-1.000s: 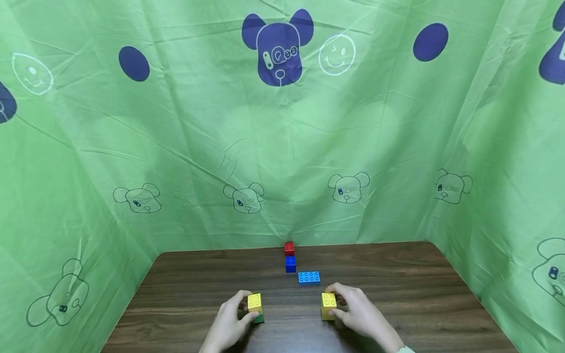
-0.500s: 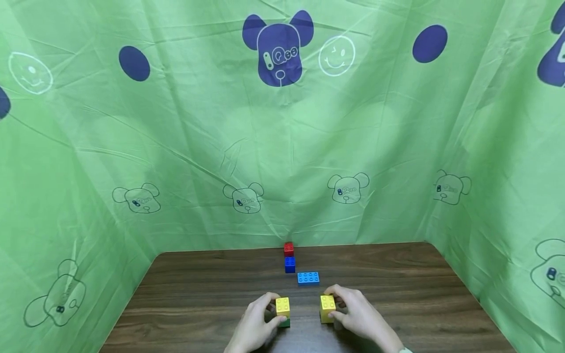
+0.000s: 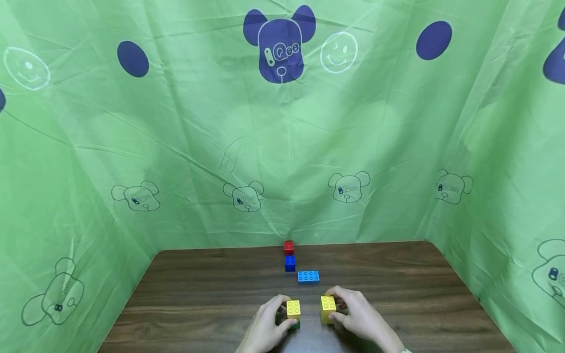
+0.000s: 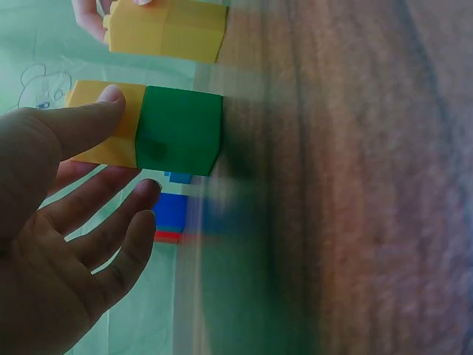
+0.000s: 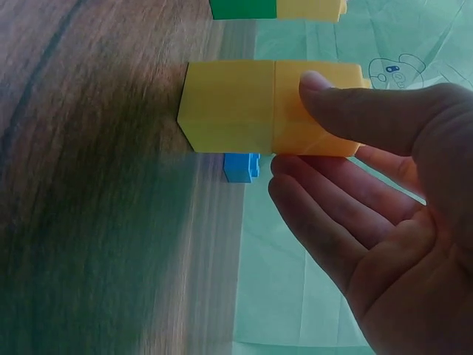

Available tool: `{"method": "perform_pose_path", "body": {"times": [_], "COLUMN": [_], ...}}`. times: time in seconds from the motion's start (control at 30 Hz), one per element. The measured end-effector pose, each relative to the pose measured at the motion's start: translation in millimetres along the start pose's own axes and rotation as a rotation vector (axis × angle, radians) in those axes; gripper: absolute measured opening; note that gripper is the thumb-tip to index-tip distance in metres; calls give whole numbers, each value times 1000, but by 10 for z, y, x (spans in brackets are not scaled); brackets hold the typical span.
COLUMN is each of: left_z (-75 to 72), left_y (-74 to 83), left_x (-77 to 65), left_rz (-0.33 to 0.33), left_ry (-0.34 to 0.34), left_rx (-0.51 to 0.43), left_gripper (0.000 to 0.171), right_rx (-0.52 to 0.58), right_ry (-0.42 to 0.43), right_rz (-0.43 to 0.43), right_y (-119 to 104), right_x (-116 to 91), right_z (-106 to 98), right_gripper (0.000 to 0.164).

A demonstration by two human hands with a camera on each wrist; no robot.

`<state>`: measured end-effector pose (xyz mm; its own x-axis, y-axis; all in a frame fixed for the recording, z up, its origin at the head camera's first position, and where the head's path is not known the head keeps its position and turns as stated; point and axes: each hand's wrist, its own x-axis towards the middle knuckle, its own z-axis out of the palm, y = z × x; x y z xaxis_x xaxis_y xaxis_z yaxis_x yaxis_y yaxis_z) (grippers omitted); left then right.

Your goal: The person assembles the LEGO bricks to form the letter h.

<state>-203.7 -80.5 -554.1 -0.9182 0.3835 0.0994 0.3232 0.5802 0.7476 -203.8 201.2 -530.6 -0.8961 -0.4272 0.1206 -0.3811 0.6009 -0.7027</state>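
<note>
My left hand [image 3: 267, 325] pinches a two-brick stack between thumb and fingers. Its upper brick is a yellow building brick [image 4: 118, 149] with studs, and below sits a green brick [image 4: 181, 133]. Facing it, a small gap away, is a stack of two yellow bricks [image 3: 327, 310], gripped by my right hand [image 3: 359, 315]. In the right wrist view my thumb lies across the upper yellow brick [image 5: 290, 127], while the lower yellow brick [image 5: 228, 107] is uncovered. Both stacks stand upright, close over the tabletop.
Beyond the hands lies a light blue brick [image 3: 308, 277] with two rows of studs. Farther back, a dark blue brick [image 3: 290, 264] and a red brick [image 3: 289, 248] line up toward the rear edge. A green printed cloth [image 3: 282, 137] surrounds the wooden table [image 3: 198, 279] at the back and sides.
The left hand has slid its yellow-and-green stack rightward, narrowing the gap to the yellow stack. My right hand and its stack stay nearly in place.
</note>
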Motion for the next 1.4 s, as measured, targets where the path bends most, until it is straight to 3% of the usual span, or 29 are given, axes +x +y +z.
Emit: {"method": "perform_pose_path", "body": {"times": [0.2, 0.63, 0.9, 1.0, 1.17, 1.27, 1.4], "left_z": [11, -41, 0, 22, 46, 48, 34], "left_y": [-33, -12, -50, -65, -80, -83, -82], "left_x": [-7, 28, 32, 13, 2, 12, 29], "left_rz": [22, 35, 35, 40, 56, 42, 33], "left_ry": [17, -34, -43, -34, -27, -41, -42], "left_rx": [30, 155, 188, 197, 201, 185, 175], "left_gripper": [40, 49, 46, 44, 40, 39, 36], "right_rx": [8, 20, -39, -86, -131, -170, -263], "right_ry": [-9, -60, -96, -110, -154, -115, 36], "right_rz": [10, 35, 40, 50, 75, 45, -43], "right_y": [14, 51, 49, 53, -19, -115, -194], "right_x": [4, 38, 46, 48, -3, -29, 108], "right_z": [0, -4, 28, 58, -23, -183, -419], "right_gripper": [32, 31, 33, 40, 66, 74, 61]}}
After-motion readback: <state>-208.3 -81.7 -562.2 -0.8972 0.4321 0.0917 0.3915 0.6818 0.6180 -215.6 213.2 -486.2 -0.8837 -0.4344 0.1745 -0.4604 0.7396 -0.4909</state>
